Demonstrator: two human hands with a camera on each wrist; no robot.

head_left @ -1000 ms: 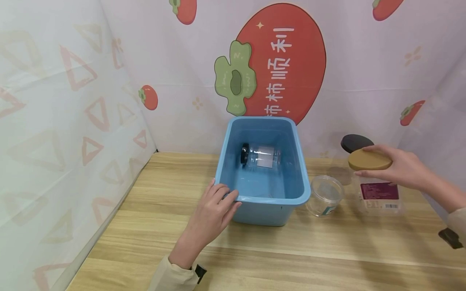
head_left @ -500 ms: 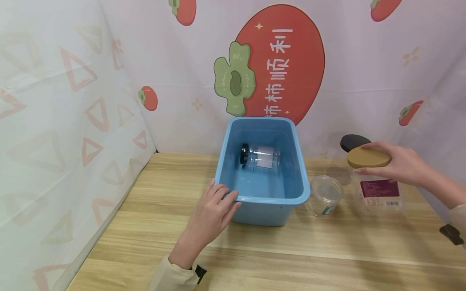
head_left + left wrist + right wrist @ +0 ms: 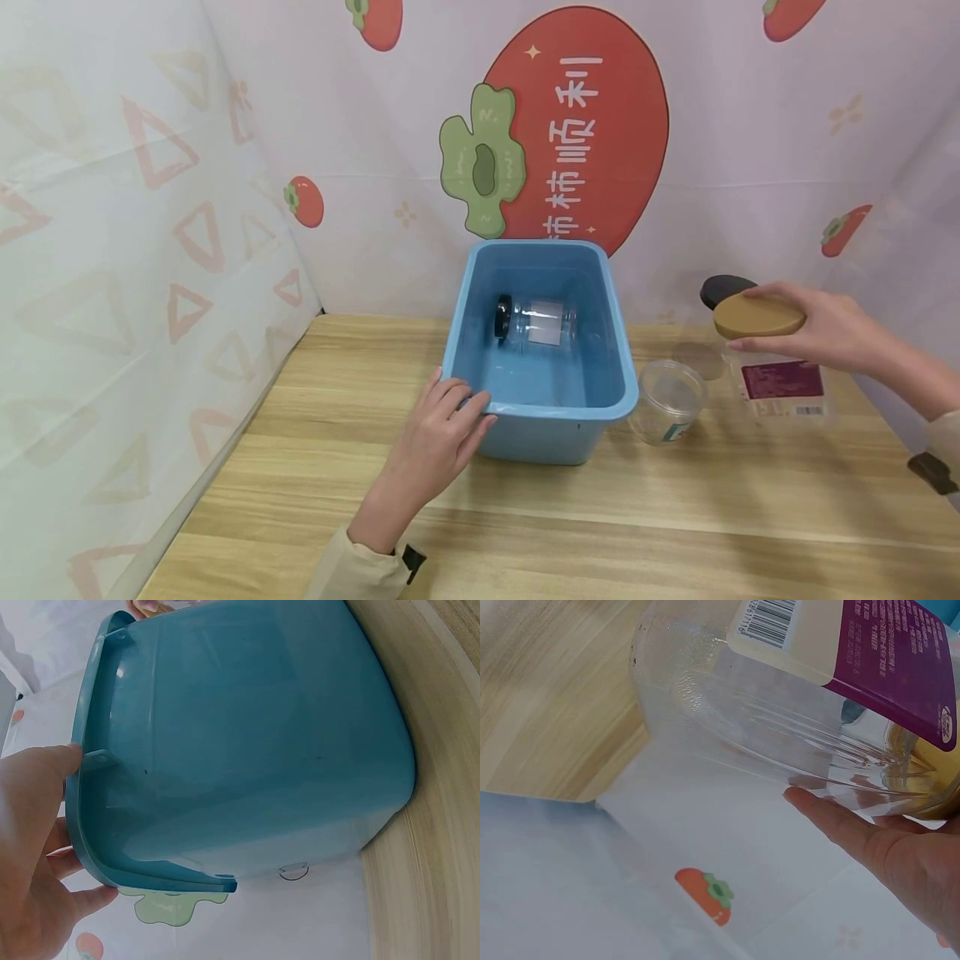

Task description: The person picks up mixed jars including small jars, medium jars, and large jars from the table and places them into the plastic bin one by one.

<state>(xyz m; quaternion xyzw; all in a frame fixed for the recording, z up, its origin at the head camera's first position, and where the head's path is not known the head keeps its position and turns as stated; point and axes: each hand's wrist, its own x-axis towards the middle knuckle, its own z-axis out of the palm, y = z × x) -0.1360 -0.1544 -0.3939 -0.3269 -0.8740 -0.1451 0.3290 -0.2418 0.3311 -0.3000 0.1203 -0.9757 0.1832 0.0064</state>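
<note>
Blue tub (image 3: 536, 442) holds a jar (image 3: 545, 323) only the head view shows.

I've got a blue bin (image 3: 536, 436) on my feed, a clear jar (image 3: 795, 709) with a tan lid (image 3: 756, 317) and a purple-and-cream label (image 3: 783, 382), a black lid (image 3: 724, 288), light-brown wood grain across the table (image 3: 600, 533), and red, green-leaved fruit (image 3: 615, 142) printed on the white backdrop (image 3: 375, 275).

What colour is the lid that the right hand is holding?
The lid is a plain mustard yellow-brown; it shows best in the head view.
</note>
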